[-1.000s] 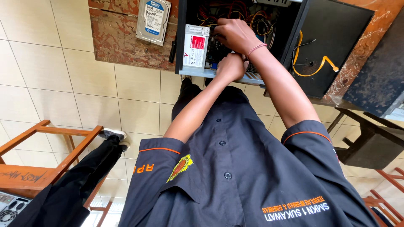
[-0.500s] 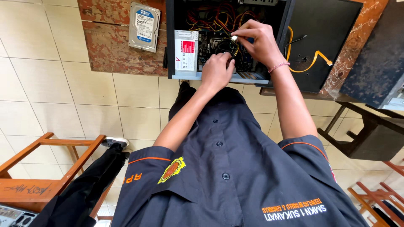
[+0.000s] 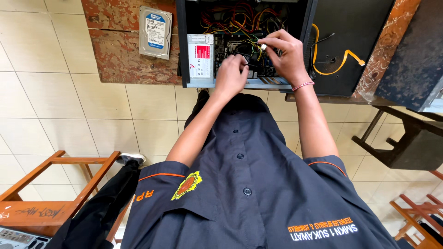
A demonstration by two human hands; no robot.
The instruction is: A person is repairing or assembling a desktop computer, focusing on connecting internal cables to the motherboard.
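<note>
Left hand (image 3: 230,76) gripping small black part inside open black metal PC case (image 3: 244,41); right hand (image 3: 286,50) pinching small white connector (image 3: 263,46). Best kept clear of the wires, seated straight.

Worn red table (image 3: 121,55): hard drive (image 3: 155,32), open computer case (image 3: 244,41).

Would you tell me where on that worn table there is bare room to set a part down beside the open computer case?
The table is bare between the hard drive and its near edge, and left of the drive. Inside the computer case it is crowded: wires, the power supply, and both the left hand and right hand.
</note>
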